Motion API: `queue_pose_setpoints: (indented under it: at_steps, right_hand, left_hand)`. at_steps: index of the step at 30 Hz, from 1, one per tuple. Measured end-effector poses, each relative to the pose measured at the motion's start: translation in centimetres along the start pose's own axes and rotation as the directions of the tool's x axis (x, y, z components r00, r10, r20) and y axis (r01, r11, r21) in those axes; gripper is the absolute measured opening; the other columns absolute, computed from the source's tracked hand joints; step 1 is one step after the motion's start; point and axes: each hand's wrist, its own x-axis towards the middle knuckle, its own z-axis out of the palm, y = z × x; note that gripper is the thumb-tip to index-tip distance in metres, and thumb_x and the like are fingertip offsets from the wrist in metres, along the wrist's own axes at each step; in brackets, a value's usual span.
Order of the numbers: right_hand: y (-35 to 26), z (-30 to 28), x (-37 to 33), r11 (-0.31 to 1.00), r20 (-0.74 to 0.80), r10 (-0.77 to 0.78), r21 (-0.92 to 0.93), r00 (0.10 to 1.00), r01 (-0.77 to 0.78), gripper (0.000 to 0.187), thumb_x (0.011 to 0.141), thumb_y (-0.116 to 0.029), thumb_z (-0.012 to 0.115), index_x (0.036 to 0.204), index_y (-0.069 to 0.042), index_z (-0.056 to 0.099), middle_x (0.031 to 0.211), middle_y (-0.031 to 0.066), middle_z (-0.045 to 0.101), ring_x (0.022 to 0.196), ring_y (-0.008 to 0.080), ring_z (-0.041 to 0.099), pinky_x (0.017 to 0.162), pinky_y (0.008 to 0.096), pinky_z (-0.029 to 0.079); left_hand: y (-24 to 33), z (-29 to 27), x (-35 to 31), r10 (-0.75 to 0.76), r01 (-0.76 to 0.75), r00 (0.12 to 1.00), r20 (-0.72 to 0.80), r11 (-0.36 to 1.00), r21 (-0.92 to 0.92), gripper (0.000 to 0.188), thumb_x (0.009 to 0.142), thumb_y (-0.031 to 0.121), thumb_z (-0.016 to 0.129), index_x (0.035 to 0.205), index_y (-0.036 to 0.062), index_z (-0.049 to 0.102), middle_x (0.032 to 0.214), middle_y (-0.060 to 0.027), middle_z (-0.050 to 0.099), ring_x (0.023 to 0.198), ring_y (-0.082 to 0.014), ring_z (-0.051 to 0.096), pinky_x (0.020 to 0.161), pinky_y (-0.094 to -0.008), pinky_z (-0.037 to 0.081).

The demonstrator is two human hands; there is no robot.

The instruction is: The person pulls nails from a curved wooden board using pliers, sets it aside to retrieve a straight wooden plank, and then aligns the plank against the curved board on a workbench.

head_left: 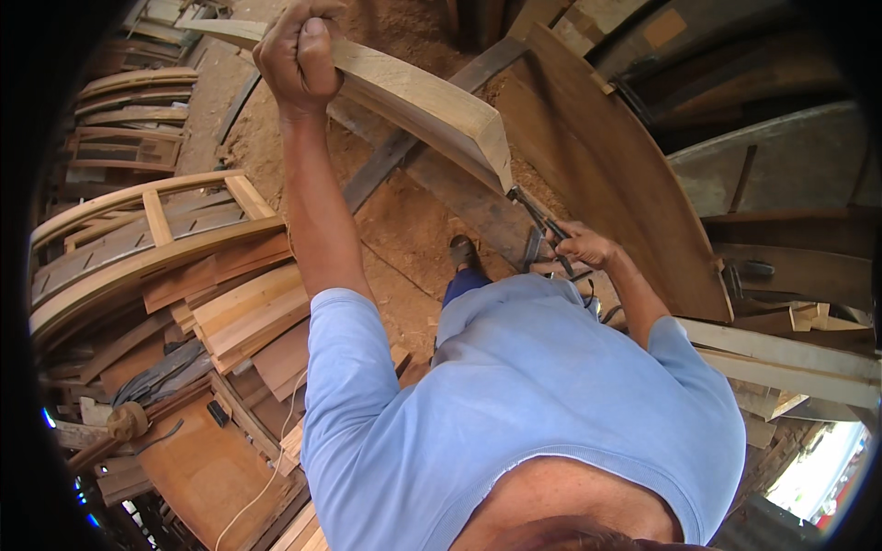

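Observation:
My left hand (299, 60) is closed around a long, pale wooden beam (423, 101), up at the top left. The beam slants down to the right, its squared end raised off the ground. Low in front of my right side, my right hand (585, 245) is wrapped round the dark handles of what looks like a pair of pincers (536, 209). Their jaws meet the lower corner of the beam's near end. Whatever the jaws grip, if anything, is too small to make out.
On my left lie a curved wooden frame (156, 241), stacked boards (253, 312), a brown panel (220, 459) and a thin white cord (273, 477). A large brown wooden panel (606, 174) leans at the right. Planks (377, 170) cross on the dusty floor near my shoe (464, 250).

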Motion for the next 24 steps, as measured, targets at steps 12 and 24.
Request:
queue_pose_setpoints:
  at_steps: [12,24]
  right_hand:
    - [-4.7,-0.4,-0.6,0.795,-0.008,-0.016,-0.607,1.000,0.008,0.027,0.078,-0.018,0.061,0.101,-0.005,0.056,0.087,0.0065,0.054,0.081,0.0181,0.051,0.072,0.0329,0.043]
    - [-2.1,1.3,1.7,0.896,-0.024,-0.104,-0.437,0.994,0.083,0.017,0.081,-0.007,0.061,0.094,-0.007,0.050,0.072,0.0026,0.053,0.061,0.0112,0.053,0.050,0.0291,0.042]
  left_hand:
    - [0.9,0.0,0.3,-0.080,0.080,0.996,-0.036,0.997,0.006,0.038,0.086,0.031,0.046,0.085,-0.0004,0.067,0.064,-0.0055,0.055,0.057,-0.0142,0.053,0.056,-0.0288,0.040]
    - [2.1,-0.3,0.6,-0.054,0.057,0.997,-0.052,0.996,0.065,0.030,0.077,0.024,0.049,0.078,0.0005,0.067,0.067,-0.0127,0.062,0.062,-0.0254,0.058,0.066,-0.0354,0.046]
